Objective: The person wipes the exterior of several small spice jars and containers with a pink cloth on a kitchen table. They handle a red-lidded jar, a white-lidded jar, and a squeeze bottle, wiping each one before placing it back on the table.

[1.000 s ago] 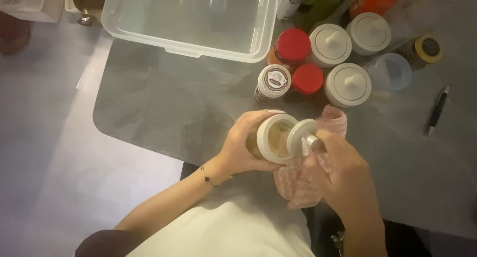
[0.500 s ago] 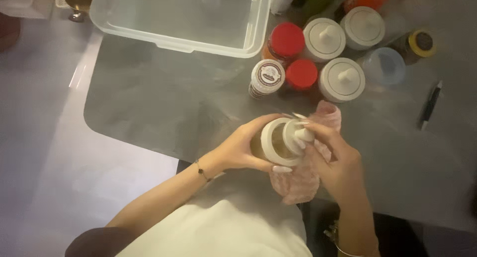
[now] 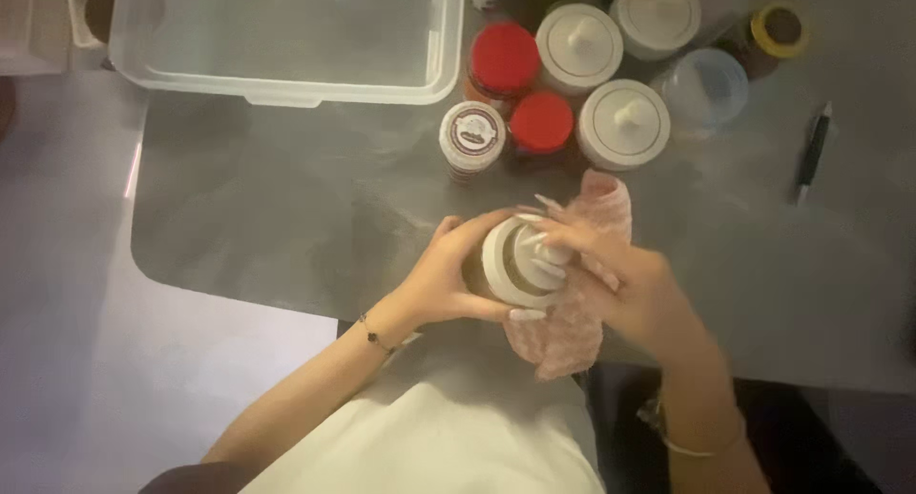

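A white-capped jar with brownish contents, tipped toward me above the near edge of the grey tabletop. My left hand wraps closed around its body; my right hand closes fingers over the cap, pressing a pink cloth alongside. The jar's body is largely hidden. Red- and white-lidded jars stand behind.
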